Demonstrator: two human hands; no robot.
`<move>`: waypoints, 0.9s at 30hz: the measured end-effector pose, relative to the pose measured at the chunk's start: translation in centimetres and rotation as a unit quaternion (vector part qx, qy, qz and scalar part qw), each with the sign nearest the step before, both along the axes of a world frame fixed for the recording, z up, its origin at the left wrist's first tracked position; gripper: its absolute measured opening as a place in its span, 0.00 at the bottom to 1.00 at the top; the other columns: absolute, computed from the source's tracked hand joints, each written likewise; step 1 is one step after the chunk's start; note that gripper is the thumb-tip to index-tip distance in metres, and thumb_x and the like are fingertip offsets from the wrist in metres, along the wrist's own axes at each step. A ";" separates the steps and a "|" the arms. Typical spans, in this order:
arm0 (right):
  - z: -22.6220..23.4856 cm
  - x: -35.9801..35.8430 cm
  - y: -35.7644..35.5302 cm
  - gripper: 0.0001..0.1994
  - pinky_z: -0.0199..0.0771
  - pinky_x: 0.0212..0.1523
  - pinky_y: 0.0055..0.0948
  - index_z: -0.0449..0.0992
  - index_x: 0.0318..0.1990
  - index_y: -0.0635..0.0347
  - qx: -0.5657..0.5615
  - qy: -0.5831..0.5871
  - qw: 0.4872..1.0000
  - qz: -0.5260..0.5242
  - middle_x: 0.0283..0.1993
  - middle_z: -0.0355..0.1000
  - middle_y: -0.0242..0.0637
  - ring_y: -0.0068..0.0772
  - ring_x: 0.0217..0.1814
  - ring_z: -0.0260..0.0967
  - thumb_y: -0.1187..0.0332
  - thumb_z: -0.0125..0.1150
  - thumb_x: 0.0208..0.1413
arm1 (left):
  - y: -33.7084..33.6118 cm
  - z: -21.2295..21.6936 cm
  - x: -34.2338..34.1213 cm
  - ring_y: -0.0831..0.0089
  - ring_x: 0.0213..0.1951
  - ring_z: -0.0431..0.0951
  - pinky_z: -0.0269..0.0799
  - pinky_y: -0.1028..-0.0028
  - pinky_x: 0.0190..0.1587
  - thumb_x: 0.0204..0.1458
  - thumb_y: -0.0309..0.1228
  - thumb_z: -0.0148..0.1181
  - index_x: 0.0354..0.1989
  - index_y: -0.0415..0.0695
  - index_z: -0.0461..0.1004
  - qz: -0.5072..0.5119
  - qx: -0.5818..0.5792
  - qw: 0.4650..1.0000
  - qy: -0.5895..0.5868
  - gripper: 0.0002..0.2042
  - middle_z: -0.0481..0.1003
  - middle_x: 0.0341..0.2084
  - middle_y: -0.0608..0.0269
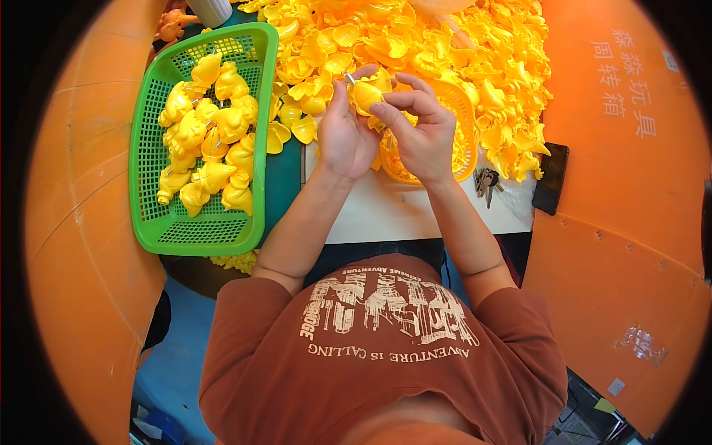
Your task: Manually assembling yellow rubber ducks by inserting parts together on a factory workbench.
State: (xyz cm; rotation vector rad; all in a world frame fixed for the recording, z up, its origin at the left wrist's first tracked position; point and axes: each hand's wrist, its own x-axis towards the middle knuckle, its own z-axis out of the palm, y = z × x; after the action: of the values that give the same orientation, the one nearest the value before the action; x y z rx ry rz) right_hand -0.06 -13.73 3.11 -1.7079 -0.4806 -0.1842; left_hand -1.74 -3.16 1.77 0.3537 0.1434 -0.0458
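Note:
Between my two hands, above the near edge of the pile, is a small rounded yellow plastic toy piece with a short metal pin sticking out at its upper left. My left hand is closed round its left side, palm turned inward. From the other side my right hand pinches it with thumb and curled fingers. Just beyond and below the right hand, a yellow plastic basket holds small yellow parts and is partly hidden by that hand.
At the left, a green plastic basket holds several yellow toy pieces, some with metal pins. Loose yellow shells heap across the back. Keys and a dark phone lie at right. Orange panels flank both sides.

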 end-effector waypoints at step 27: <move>0.9 -0.5 0.4 0.04 0.56 0.47 0.36 0.79 0.23 0.56 -0.155 -0.116 0.978 -0.070 0.26 0.74 0.33 0.37 0.48 0.66 0.69 0.66 0.37 | -0.5 -1.1 -0.3 0.70 0.44 0.68 0.66 0.70 0.46 0.62 0.43 0.27 0.52 0.41 0.60 -0.004 0.055 0.998 -0.044 0.21 0.67 0.43 0.56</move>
State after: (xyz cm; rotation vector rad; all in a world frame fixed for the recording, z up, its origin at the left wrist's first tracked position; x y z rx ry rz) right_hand -0.59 -13.36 3.99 -2.0399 -0.5849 -0.4336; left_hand -2.03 -3.67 0.67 0.4646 0.0578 -0.0302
